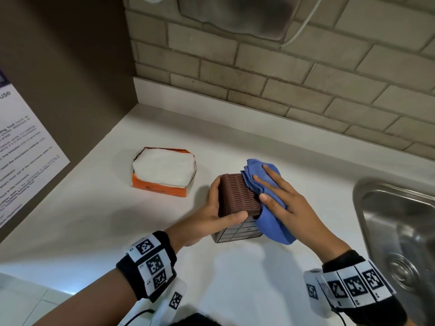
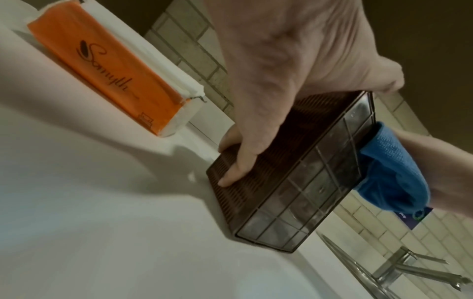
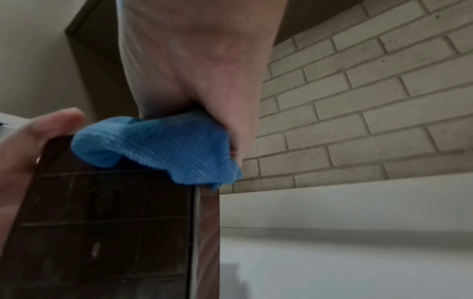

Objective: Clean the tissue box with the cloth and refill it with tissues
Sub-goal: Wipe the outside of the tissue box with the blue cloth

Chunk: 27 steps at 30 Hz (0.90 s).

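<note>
A brown woven tissue box (image 1: 235,194) stands on the white counter (image 1: 117,220), its gridded underside (image 2: 307,192) facing me. My left hand (image 1: 219,204) grips it, thumb along the near face and fingers round the left side (image 2: 238,168). With fingers straight and spread, my right hand (image 1: 275,191) presses a blue cloth (image 1: 275,228) onto the box's top right edge. The cloth (image 3: 163,145) bunches under the palm and hangs over the corner of the box (image 3: 102,222). To the left lies an opened orange pack of white tissues (image 1: 163,175), apart from both hands.
A steel sink (image 1: 400,220) sits at the right edge of the counter, with its tap (image 2: 409,269) beyond the box. A brick wall (image 1: 259,78) runs behind. A brown side panel with a printed notice (image 1: 23,137) closes the left.
</note>
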Each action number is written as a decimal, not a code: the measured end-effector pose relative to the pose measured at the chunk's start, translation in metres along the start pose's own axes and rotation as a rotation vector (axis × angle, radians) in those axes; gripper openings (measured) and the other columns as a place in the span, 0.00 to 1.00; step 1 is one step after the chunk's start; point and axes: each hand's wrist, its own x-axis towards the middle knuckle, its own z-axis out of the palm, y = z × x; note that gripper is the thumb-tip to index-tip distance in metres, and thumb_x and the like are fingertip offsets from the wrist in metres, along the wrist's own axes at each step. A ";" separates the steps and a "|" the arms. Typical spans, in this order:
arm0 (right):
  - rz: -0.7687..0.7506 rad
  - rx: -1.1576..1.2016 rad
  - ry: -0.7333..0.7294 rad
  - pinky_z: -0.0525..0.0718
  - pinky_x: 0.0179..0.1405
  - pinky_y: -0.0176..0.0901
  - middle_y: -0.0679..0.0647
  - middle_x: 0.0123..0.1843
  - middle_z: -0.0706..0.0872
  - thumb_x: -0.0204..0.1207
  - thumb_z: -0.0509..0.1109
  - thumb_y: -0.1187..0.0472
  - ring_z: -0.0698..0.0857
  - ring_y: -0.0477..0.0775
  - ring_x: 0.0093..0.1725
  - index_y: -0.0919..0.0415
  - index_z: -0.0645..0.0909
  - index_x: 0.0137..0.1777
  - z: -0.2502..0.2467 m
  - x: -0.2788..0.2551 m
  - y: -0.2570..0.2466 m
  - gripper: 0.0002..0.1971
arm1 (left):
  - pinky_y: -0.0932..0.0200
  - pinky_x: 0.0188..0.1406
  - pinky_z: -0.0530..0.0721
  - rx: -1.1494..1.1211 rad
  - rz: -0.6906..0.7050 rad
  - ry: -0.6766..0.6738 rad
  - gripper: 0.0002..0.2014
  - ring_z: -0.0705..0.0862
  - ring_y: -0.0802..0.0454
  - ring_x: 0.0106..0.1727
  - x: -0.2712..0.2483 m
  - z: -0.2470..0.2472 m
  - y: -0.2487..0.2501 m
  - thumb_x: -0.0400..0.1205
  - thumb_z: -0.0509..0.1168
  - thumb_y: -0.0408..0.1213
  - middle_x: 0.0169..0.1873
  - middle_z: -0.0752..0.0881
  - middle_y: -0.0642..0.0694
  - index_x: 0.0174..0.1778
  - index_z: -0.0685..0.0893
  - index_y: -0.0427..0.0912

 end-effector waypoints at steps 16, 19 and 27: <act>-0.121 -0.306 0.039 0.60 0.70 0.27 0.30 0.82 0.58 0.81 0.55 0.38 0.63 0.34 0.75 0.34 0.69 0.75 0.013 -0.007 -0.007 0.22 | 0.60 0.54 0.85 -0.144 -0.109 0.091 0.36 0.85 0.62 0.59 0.011 0.000 -0.003 0.73 0.73 0.34 0.61 0.82 0.56 0.65 0.62 0.71; -0.036 -0.095 0.035 0.59 0.69 0.17 0.27 0.81 0.60 0.81 0.58 0.42 0.61 0.27 0.76 0.35 0.72 0.74 0.010 -0.006 -0.007 0.21 | 0.64 0.43 0.88 -0.124 -0.130 0.079 0.35 0.87 0.70 0.53 0.009 -0.001 -0.005 0.82 0.66 0.29 0.60 0.82 0.61 0.72 0.58 0.69; 0.022 0.105 0.104 0.60 0.68 0.13 0.29 0.82 0.59 0.78 0.61 0.47 0.61 0.23 0.76 0.36 0.75 0.71 0.010 -0.011 -0.002 0.20 | 0.68 0.57 0.83 0.013 -0.070 -0.060 0.48 0.77 0.77 0.65 -0.001 -0.010 0.004 0.76 0.74 0.30 0.69 0.70 0.68 0.77 0.46 0.63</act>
